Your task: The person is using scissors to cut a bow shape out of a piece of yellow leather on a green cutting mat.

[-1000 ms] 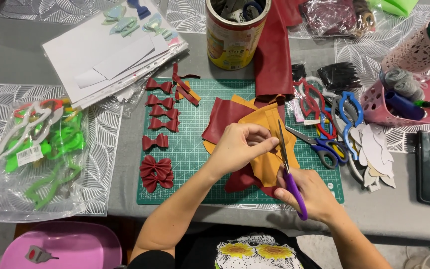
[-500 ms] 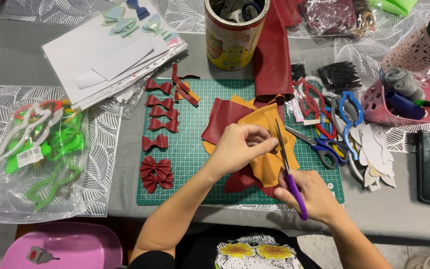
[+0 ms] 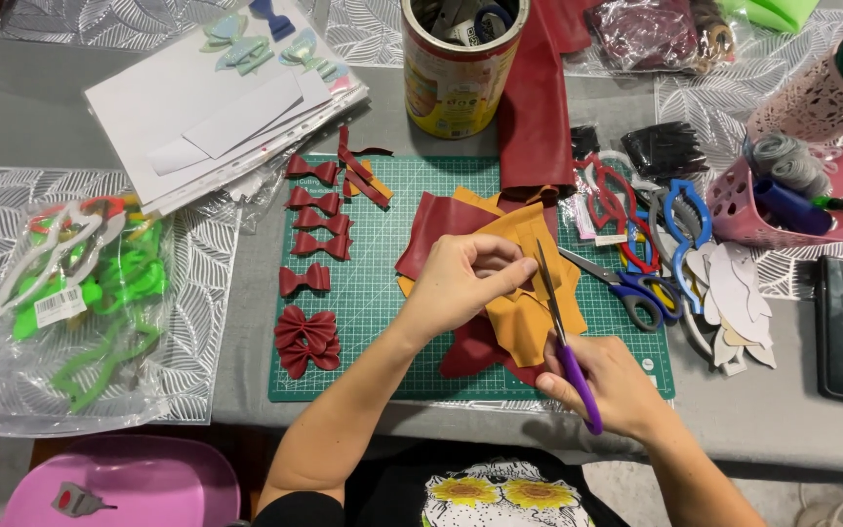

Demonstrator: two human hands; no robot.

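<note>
Hardly anything is shifting since before: both hands are staying put over mustard sheet (image 3: 524, 312).
Left hand (image 3: 461, 283) is pinching its soft, floppy edge at 12 o'clock; right hand (image 3: 602, 383) is gripping purple scissors (image 3: 563, 337).

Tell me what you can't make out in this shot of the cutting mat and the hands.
- Head view: the part of the mustard-yellow sheet under the left hand is covered by the fingers.
- Scissors in the right hand: the handle loops are hidden by the hand.
- Tin can: its contents are cut off by the top edge.
- Bagged items: blurred by the clear plastic.
</note>
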